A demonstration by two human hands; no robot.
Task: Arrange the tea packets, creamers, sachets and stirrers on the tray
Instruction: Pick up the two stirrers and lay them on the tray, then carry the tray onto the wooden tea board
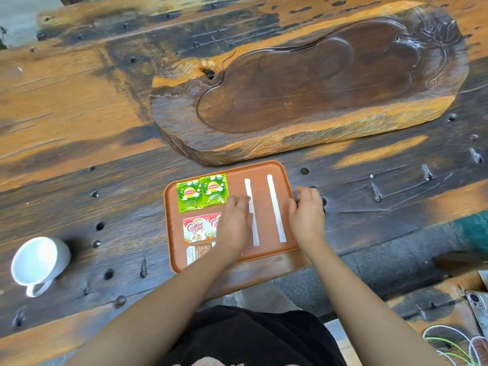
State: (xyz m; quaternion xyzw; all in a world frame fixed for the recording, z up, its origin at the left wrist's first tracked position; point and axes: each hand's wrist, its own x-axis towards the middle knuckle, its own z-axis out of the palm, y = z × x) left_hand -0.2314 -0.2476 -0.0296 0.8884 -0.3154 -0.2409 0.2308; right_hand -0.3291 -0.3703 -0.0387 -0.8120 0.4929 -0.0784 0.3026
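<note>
An orange-brown tray (pixel 264 256) lies on the wooden table in front of me. Two green Lipton tea packets (pixel 202 192) sit side by side at its far left. Below them are two red-and-white Coffee mate creamers (pixel 196 229), the right one partly under my wrist. A brown-and-white sachet (pixel 196 253) lies at the near left. Two white paper-wrapped stirrers, the left stirrer (pixel 254 228) and the right stirrer (pixel 276 207), lie parallel on the right half. My left hand (pixel 236 220) rests flat with fingertips touching the left stirrer. My right hand (pixel 306 215) is at the tray's right rim, fingers curled.
A large carved dark wooden slab (pixel 303 85) lies just beyond the tray. A white mug (pixel 39 260) lies on its side at the left. A phone (pixel 478 305) and some cables (pixel 454 344) are at the lower right. Metal studs and spikes dot the table.
</note>
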